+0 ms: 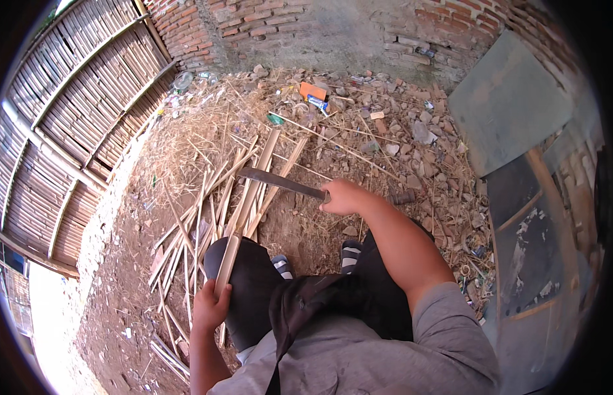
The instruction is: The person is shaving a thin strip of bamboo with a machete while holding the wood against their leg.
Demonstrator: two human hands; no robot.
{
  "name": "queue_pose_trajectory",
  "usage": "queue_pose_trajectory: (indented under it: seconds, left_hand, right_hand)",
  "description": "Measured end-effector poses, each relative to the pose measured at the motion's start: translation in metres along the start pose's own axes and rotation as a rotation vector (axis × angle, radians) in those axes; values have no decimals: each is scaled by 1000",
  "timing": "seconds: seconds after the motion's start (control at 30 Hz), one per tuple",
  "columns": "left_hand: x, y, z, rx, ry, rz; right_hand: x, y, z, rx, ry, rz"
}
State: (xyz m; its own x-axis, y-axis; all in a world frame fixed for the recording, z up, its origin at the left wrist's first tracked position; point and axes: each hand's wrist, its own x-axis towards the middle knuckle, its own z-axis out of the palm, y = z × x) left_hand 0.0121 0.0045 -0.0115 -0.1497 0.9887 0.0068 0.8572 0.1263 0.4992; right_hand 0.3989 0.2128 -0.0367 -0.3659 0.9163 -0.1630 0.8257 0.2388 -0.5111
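My left hand [212, 303] is closed round the near end of a long split bamboo piece [229, 258], hollow side up. The bamboo passes over my left thigh and slants away to the far right, above a loose pile of split bamboo strips [201, 220]. My right hand [346, 197] grips the handle end of a machete [283, 182], its dark blade pointing left. In view, the blade's tip crosses the bamboo piece; whether it touches cannot be told.
Dry straw and rubble [412, 158] cover the ground ahead, below a brick wall [287, 33]. A woven bamboo panel [76, 99] stands at the left. Grey boards [510, 105] lean at the right. My striped-sock feet [350, 255] are between my bent knees.
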Motion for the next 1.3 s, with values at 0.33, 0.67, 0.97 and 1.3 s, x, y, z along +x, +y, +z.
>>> queue_pose_trajectory:
  seconds: [0.33, 0.67, 0.97, 1.3]
  left_hand:
    - [0, -1, -1, 38, -11, 20]
    - [1, -1, -3, -14, -14, 23]
    - [1, -2, -4, -28, -7, 25]
    - [0, -2, -2, -20, 1, 34]
  right_hand:
    - [-4, -12, 1, -34, -98, -148]
    - [-7, -13, -6, 59, -55, 12]
    - [-4, -19, 2, -64, -103, -159]
    - [-1, 4, -1, 59, -11, -18]
